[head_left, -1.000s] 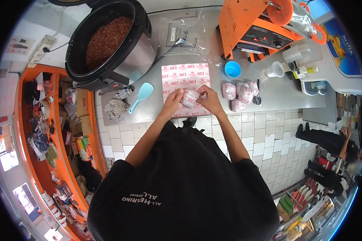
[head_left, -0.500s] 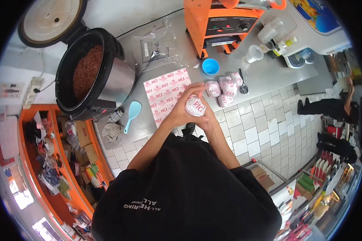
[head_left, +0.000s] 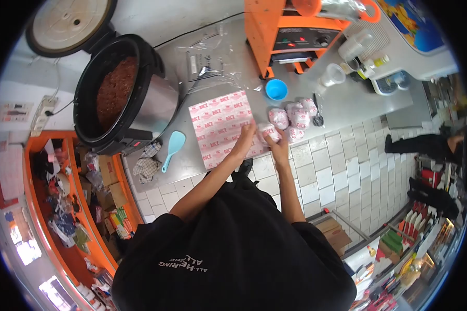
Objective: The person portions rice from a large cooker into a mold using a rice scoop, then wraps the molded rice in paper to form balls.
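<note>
A rice packet (head_left: 268, 133) wrapped in white paper with red RICE print is held by my right hand (head_left: 279, 147) at the counter's front edge. The thumb and fingers close around its right side. My left hand (head_left: 245, 139) is just left of that packet, over the right part of the printed wrapping paper (head_left: 218, 122). Its fingers are stretched out, with nothing visible in them. Several wrapped rice packets (head_left: 299, 118) sit in a cluster just beyond my right hand, and a blue bowl (head_left: 276, 90) stands behind them.
An open cooker (head_left: 155, 106) full of reddish-brown rice stands left. A light-blue rice paddle (head_left: 174, 147) and checked cloth (head_left: 146, 163) lie beside it. An orange machine (head_left: 280, 39) stands at the back. A dark spoon (head_left: 317, 116) lies right. Other people (head_left: 425, 147) are across the tiled floor.
The wrapped packet has moved right and down toward the cluster, now in my right hand. My left hand has come off it and sits over the wrapping paper. The camera view has shifted slightly.
</note>
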{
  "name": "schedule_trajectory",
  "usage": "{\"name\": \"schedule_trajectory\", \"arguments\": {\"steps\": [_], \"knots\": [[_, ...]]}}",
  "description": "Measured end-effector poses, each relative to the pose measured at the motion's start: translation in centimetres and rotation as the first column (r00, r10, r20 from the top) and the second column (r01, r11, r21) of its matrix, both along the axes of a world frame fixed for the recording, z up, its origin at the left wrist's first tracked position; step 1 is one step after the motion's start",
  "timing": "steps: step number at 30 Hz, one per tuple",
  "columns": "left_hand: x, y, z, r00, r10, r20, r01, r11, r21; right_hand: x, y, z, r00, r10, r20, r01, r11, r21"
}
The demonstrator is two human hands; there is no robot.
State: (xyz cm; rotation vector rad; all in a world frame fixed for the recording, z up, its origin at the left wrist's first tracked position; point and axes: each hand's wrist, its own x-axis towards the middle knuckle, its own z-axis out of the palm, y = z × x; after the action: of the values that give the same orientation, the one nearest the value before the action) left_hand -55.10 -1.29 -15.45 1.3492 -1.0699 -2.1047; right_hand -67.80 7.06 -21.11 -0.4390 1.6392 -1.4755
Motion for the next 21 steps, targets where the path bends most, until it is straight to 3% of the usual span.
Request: {"name": "schedule_trajectory", "arguments": {"steps": [1, 2, 3, 4, 5, 6, 7, 8, 9, 10, 11, 12, 13, 15, 16, 17, 19, 20, 21], "knots": [[1.1, -0.3, -0.1, 0.981, -0.07, 0.179, 0.106, 0.974, -0.199, -0.6, 0.0, -1.4, 0.986, -0.037, -0.163, 0.032, 0.999, -0.03], [3.5, -0.9, 0.3, 0.972, -0.138, 0.191, 0.218, 0.834, -0.506, -1.0, 0.0, -1.5, 0.987, -0.04, -0.158, 0.041, 0.999, 0.004], [6.4, -3.0, 5.8, 0.927, -0.351, 0.133, 0.368, 0.78, -0.505, -1.4, 0.0, -1.7, 0.987, -0.038, -0.154, 0.044, 0.999, 0.033], [9.5, -5.6, 10.2, 0.815, -0.57, 0.108, 0.535, 0.667, -0.518, -1.9, 0.0, -3.1, 0.946, -0.039, -0.321, 0.036, 0.999, -0.015], [12.5, -7.7, 15.5, 0.744, -0.667, 0.025, 0.595, 0.646, -0.479, -1.8, -0.2, -5.1, 0.879, -0.062, -0.472, 0.028, 0.996, -0.08], [15.7, -10.1, 20.8, 0.696, -0.711, 0.102, 0.643, 0.554, -0.529, -1.3, -0.4, -6.2, 0.831, -0.128, -0.541, 0.095, 0.992, -0.088], [18.6, -12.5, 25.6, 0.714, -0.678, 0.175, 0.629, 0.51, -0.587, -0.7, -0.4, -4.5, 0.802, -0.036, -0.596, 0.096, 0.993, 0.069], [21.1, -14.9, 29.9, 0.726, -0.642, 0.247, 0.619, 0.452, -0.643, 0.5, -0.8, -2.3, 0.734, -0.074, -0.675, 0.167, 0.983, 0.074], [23.3, -17.5, 33.3, 0.801, -0.482, 0.355, 0.548, 0.35, -0.76, 1.0, -0.8, -1.2, 0.774, -0.012, -0.633, 0.177, 0.964, 0.199], [25.2, -20.2, 36.2, 0.877, -0.259, 0.406, 0.471, 0.285, -0.835, 2.0, -1.2, -1.3, 0.742, -0.107, -0.661, 0.234, 0.966, 0.106], [26.7, -24.2, 40.2, 0.804, -0.004, 0.595, 0.594, 0.07, -0.802, 2.9, -1.2, -1.7, 0.703, -0.203, -0.681, 0.296, 0.955, 0.021], [29.2, -29.7, 42.2, 0.794, 0.248, 0.555, 0.59, -0.097, -0.801, 3.3, -1.0, -2.2, 0.716, -0.171, -0.677, 0.302, 0.95, 0.079], [30.1, -33.8, 45.0, 0.707, 0.533, 0.464, 0.637, -0.196, -0.745, 3.7, -0.8, -2.6, 0.726, -0.141, -0.673, 0.312, 0.94, 0.14], [32.5, -45.2, 48.2, 0.811, 0.56, 0.168, 0.434, -0.384, -0.815, 5.5, -0.7, -1.2, 0.399, -0.171, -0.901, 0.377, 0.926, -0.009], [33.5, -50.3, 49.2, 0.858, 0.514, 0.016, 0.28, -0.44, -0.854, 7.0, -0.5, 1.2, 0.417, -0.211, -0.884, 0.409, 0.912, -0.025], [34.3, -53.9, 50.6, 0.866, 0.501, -0.013, 0.257, -0.466, -0.846, 8.7, -0.9, 3.0, 0.433, -0.258, -0.864, 0.444, 0.895, -0.045], [34.9, -60.1, 52.7, 0.721, 0.693, -0.033, 0.411, -0.464, -0.785, 10.8, 0.8, 2.1, 0.337, -0.254, -0.907, 0.495, 0.867, -0.059], [34.6, -62.4, 53.8, 0.738, 0.674, -0.048, 0.384, -0.477, -0.791, 12.2, 1.5, 2.0, 0.313, -0.265, -0.912, 0.516, 0.854, -0.07], [34.3, -64.1, 54.6, 0.582, 0.793, -0.179, 0.509, -0.527, -0.681, 14.1, 2.4, 2.4, 0.437, -0.256, -0.862, 0.531, 0.847, 0.017]]}}
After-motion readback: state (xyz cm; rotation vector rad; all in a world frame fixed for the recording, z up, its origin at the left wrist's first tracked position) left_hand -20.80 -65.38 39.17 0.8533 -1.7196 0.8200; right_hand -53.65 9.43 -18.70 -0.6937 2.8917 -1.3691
